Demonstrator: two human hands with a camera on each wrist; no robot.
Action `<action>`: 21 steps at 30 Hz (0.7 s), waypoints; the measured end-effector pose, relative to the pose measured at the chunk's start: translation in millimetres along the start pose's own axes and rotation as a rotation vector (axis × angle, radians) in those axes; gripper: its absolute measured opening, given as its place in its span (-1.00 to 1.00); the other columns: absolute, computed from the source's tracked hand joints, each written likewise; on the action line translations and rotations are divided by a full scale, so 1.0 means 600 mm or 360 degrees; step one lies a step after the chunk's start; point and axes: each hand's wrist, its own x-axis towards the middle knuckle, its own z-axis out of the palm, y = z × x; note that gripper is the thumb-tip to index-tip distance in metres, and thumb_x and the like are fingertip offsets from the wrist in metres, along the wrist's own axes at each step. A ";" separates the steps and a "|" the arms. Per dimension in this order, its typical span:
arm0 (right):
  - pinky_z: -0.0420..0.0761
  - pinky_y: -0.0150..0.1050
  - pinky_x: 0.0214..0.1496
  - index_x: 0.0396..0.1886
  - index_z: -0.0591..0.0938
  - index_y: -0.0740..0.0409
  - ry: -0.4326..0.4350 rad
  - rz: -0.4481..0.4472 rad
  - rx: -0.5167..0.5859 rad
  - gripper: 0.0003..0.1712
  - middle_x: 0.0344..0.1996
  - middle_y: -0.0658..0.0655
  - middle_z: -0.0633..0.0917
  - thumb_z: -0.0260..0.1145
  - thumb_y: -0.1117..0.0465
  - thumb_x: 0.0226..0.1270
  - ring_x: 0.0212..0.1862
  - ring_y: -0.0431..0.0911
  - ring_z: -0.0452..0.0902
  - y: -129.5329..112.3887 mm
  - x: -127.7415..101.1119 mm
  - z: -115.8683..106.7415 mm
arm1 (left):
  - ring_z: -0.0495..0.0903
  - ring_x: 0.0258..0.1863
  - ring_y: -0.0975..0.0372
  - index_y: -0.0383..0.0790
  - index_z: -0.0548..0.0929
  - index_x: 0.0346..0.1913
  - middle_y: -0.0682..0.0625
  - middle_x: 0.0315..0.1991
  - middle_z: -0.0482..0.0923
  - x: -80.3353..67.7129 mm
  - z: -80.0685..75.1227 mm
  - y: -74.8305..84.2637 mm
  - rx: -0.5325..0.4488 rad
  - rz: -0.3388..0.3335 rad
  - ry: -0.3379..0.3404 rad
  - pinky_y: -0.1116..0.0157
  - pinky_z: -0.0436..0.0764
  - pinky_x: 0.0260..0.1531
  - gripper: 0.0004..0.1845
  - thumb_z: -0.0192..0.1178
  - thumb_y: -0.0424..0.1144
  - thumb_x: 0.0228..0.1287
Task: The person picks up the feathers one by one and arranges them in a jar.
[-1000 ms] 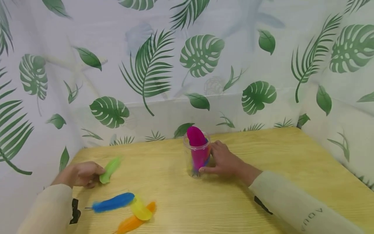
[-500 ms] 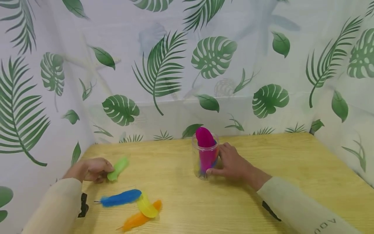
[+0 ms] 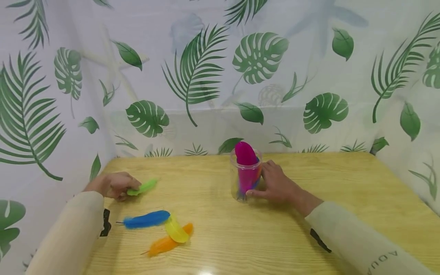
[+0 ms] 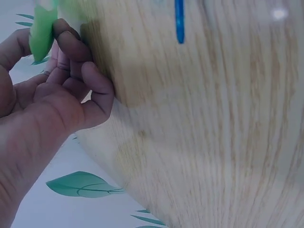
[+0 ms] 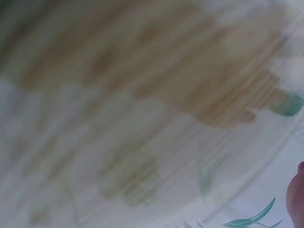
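— Green feather: who has it, and where does it sit from the clear plastic jar?

— I see the left hand pinching its quill end, fingers curled round it, well to the left of the jar and just above the wooden table. My left wrist view shows the same pinch between thumb and fingertips at the table's edge.

— And the other hand?

— The right hand rests against the jar's right side, thumb low near the base and fingers curved round the wall, so I read it as gripping the jar. My right wrist view is too blurred to add anything.

— Count the feathers for me.

— One green in the left hand. Three loose on the table, left of the jar and nearer to me: one blue feather, one yellow feather, one orange feather; the yellow lies across the orange and touches the blue's tip. In the jar, one magenta feather stands upright above the rim, with a bit of blue beside it; I cannot count those inside exactly.

— Jars?

— One, upright, near the table's far edge.
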 end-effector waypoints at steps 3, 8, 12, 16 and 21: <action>0.34 0.12 0.25 0.18 0.47 0.20 0.0015 -0.0021 -0.0001 -0.17 0.10 0.14 0.60 0.43 -0.29 0.13 0.12 0.04 0.35 0.004 -0.004 0.003 | 0.36 -0.50 0.20 -0.23 0.53 -0.21 0.00 -0.44 0.42 0.000 0.005 0.005 -0.0057 -0.0049 0.0040 0.31 0.37 -0.44 -0.82 0.01 -0.19 0.47; 0.35 0.11 0.24 0.18 0.47 0.20 0.0023 -0.0037 -0.0005 -0.18 0.08 0.14 0.60 0.42 -0.28 0.14 0.11 0.04 0.35 0.004 -0.004 0.003 | 0.44 -0.43 0.21 -0.26 0.48 -0.11 -0.03 -0.38 0.45 -0.003 0.007 0.013 -0.0146 -0.0008 0.0129 0.30 0.46 -0.40 -0.82 0.02 -0.20 0.46; 0.36 0.09 0.24 0.23 0.45 0.24 0.0018 -0.0034 -0.0043 -0.12 0.10 0.16 0.59 0.43 -0.28 0.13 0.12 0.04 0.36 0.002 0.001 -0.002 | 0.57 -0.30 0.21 -0.45 0.48 0.10 -0.08 -0.22 0.54 0.002 -0.001 0.015 -0.0216 0.0143 0.0170 0.27 0.67 -0.20 -0.65 0.06 -0.23 0.44; 0.37 0.09 0.22 0.24 0.45 0.25 0.0020 -0.0032 -0.0043 -0.10 0.09 0.16 0.61 0.43 -0.28 0.12 0.09 0.03 0.36 0.002 0.003 -0.004 | 0.64 -0.15 0.21 -0.61 0.22 0.38 -0.13 -0.08 0.58 0.010 -0.002 0.013 -0.0299 0.0273 0.0144 0.20 0.69 -0.01 -0.39 0.08 -0.31 0.39; 0.37 0.10 0.22 0.19 0.47 0.22 0.0013 -0.0033 -0.0030 -0.16 0.07 0.14 0.60 0.42 -0.28 0.14 0.10 0.02 0.36 0.003 0.000 0.001 | 0.63 -0.18 0.25 -0.62 -0.02 0.48 -0.17 0.00 0.49 0.012 0.005 0.019 -0.0318 0.0338 0.0169 0.30 0.68 -0.11 -0.23 0.09 -0.42 0.34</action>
